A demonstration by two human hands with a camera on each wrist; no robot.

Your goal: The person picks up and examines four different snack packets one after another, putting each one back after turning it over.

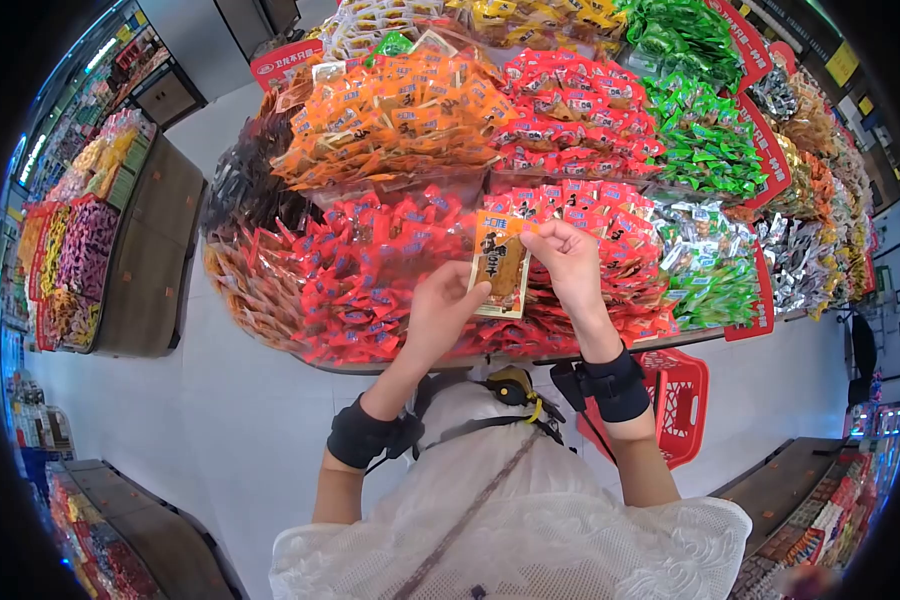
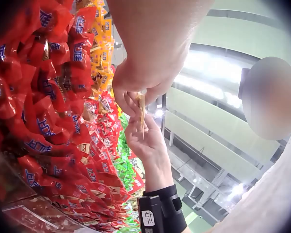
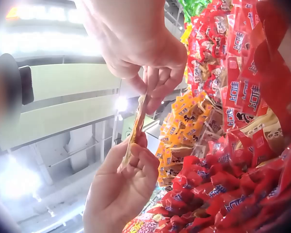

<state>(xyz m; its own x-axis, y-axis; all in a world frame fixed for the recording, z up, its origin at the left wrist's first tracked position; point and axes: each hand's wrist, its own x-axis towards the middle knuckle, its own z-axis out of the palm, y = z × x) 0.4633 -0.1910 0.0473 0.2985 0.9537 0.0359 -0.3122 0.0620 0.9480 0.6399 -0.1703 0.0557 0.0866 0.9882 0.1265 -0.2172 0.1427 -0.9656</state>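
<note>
Both hands hold up one small orange snack packet (image 1: 500,268), its printed front facing the head camera. My left hand (image 1: 444,305) pinches the packet's lower left edge, thumb across the front. At the upper right corner, my right hand (image 1: 570,262) pinches it between thumb and fingers. Edge-on, the packet (image 3: 136,126) looks thin and flat in the right wrist view, with the left hand (image 3: 121,187) below it. Behind and under the hands lie heaped red snack packets (image 1: 370,270). A heap of orange packets (image 1: 400,120), coloured like the held one, rises farther back.
Green packets (image 1: 705,130) and silver-green ones (image 1: 705,260) fill the right side of the display, beside red sign strips (image 1: 750,310). Below its front edge stands a red shopping basket (image 1: 682,410). Another display stand (image 1: 150,250) is at the left across the floor (image 1: 240,430).
</note>
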